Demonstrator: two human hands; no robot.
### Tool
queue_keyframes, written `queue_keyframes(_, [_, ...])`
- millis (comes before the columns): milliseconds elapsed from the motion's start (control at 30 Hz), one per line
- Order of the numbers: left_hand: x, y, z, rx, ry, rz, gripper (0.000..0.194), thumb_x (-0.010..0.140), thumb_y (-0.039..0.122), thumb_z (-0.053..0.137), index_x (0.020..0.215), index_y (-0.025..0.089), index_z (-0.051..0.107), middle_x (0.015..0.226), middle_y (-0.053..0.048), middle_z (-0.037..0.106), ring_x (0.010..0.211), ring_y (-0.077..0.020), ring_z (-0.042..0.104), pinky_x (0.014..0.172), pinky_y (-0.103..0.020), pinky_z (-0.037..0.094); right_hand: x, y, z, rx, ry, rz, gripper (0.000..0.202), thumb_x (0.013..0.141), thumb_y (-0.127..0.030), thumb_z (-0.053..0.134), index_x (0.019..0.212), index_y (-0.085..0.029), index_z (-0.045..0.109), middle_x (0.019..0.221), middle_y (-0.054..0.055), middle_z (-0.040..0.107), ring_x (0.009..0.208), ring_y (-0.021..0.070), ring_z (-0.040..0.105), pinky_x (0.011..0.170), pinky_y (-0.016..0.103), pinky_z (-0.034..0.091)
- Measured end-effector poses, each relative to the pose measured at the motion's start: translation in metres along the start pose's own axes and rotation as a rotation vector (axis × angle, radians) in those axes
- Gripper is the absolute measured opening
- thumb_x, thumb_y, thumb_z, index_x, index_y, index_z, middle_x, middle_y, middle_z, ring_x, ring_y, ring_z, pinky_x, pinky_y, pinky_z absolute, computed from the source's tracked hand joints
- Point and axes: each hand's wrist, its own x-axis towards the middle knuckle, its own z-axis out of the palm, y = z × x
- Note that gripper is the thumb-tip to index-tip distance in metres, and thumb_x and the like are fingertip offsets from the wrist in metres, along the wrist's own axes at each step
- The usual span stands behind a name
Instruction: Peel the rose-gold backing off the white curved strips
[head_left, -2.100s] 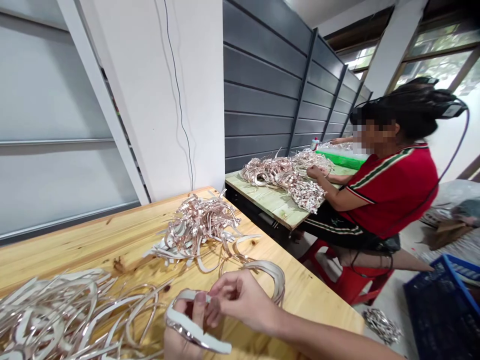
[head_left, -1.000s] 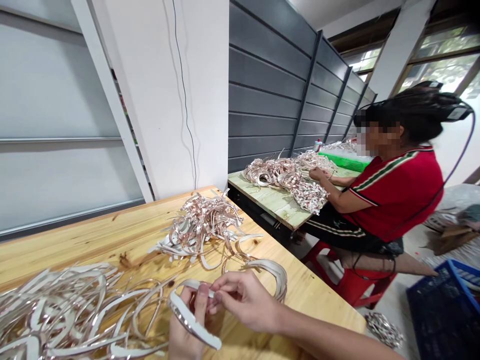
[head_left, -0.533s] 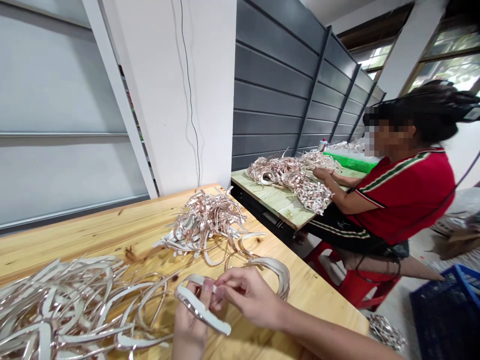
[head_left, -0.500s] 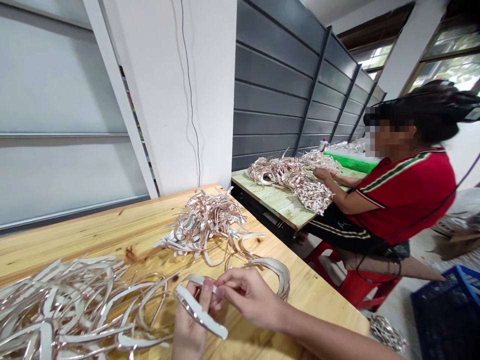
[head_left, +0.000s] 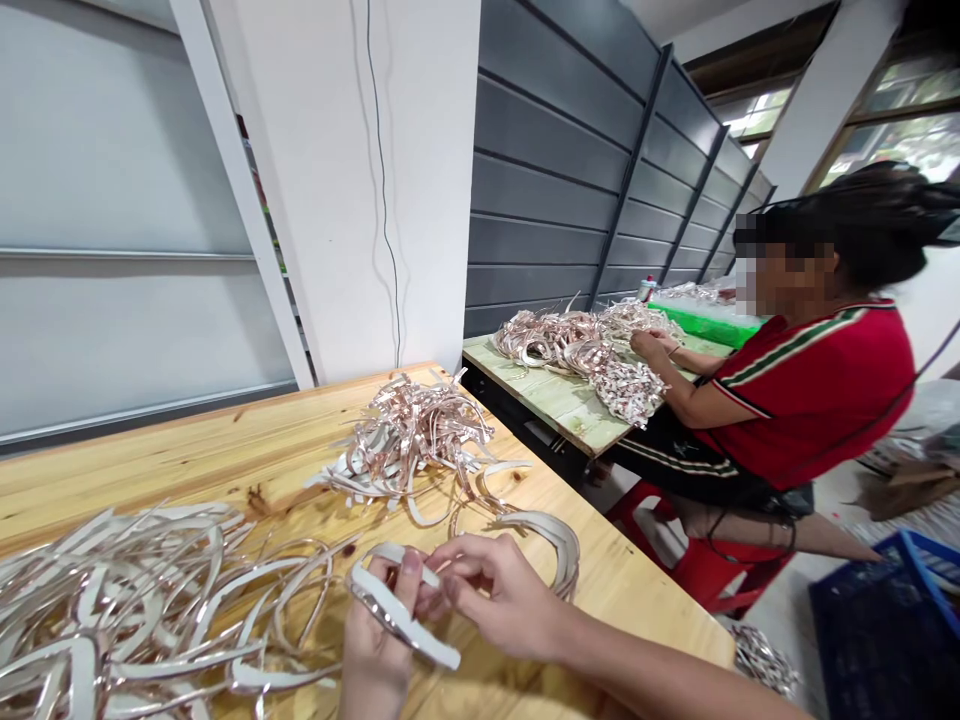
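A curved strip [head_left: 375, 592], white on one face with a shiny rose-gold edge, bends round in my left hand [head_left: 379, 635]. The thumb and fingers of that hand are closed on it, and one end points down to the right. My right hand [head_left: 514, 600] is pinched at the strip's other end, close to the left fingertips. Its fingers hide exactly what lies between them. Beside my right wrist, a bundle of curved strips [head_left: 555, 540] rests on the wooden table [head_left: 300, 475].
A large heap of similar strips [head_left: 150, 610] covers the table's left. Another pile of metallic strips [head_left: 420, 430] lies farther back. At the right, a co-worker in a red shirt [head_left: 832, 400] handles strips at a second table [head_left: 525, 375]. A blue crate [head_left: 877, 620] stands on the floor.
My right hand has shifted very slightly to the right, away from the left fingers. My left hand still grips the curved strip. The view has tilted a little.
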Motion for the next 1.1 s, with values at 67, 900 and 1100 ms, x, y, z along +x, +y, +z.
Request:
queue_keyframes(67, [0.000, -0.002, -0.001, 0.031, 0.008, 0.032, 0.049, 0.074, 0.065, 0.080, 0.076, 0.018, 0.067, 0.061, 0.000, 0.065, 0.056, -0.0178, 0.062, 0.053, -0.025, 0.053, 0.001, -0.001, 0.000, 0.010, 0.011, -0.001, 0.035, 0.091, -0.043, 0.075, 0.104, -0.011, 0.072, 0.086, 0.012, 0.081, 0.078, 0.0242, 0.079, 0.071, 0.031, 0.061])
queue_keyframes(900, [-0.026, -0.002, -0.010, 0.214, -0.177, 0.348, 0.019, 0.099, 0.025, 0.057, 0.088, 0.015, 0.069, 0.082, -0.005, 0.062, 0.074, -0.0170, 0.056, 0.068, -0.028, 0.044, -0.013, 0.000, -0.001, -0.033, 0.057, 0.172, 0.050, 0.085, -0.063, 0.073, 0.104, -0.016, 0.071, 0.088, 0.013, 0.078, 0.078, 0.0278, 0.075, 0.065, 0.032, 0.059])
queue_keyframes(1100, [-0.028, -0.007, -0.012, 0.187, -0.218, 0.323, 0.014, 0.098, 0.022, 0.057, 0.095, 0.014, 0.069, 0.084, -0.006, 0.066, 0.077, -0.0186, 0.060, 0.071, -0.029, 0.047, -0.011, -0.004, 0.001, -0.039, 0.084, 0.182, 0.050, 0.078, -0.064, 0.079, 0.087, -0.015, 0.073, 0.082, 0.012, 0.077, 0.072, 0.0266, 0.074, 0.065, 0.032, 0.059])
